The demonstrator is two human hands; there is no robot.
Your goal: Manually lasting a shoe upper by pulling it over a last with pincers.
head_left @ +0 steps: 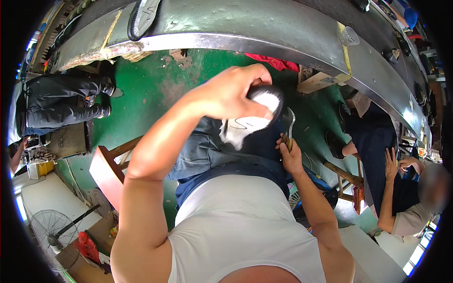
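Observation:
Above my lap, my left hand [236,92] grips a shoe piece [257,115] with a black rim and a white inside marked by a dark squiggly line. Loose white material hangs from its lower end. My fingers wrap over its upper edge, and the thumb lies across the white part. Lower and to the right, my right hand [290,155] is closed around a hand tool [290,123] with a slim curved metal end and a brownish handle. The metal end points up, apart from the shoe piece.
A long metal bench [245,23] curves across the far side. On it lie another black-rimmed shoe piece [144,19] and a clear cup [349,36]. A co-worker [382,155] sits at the right; another person's legs [66,101] show at the left. A fan [54,231] stands lower left.

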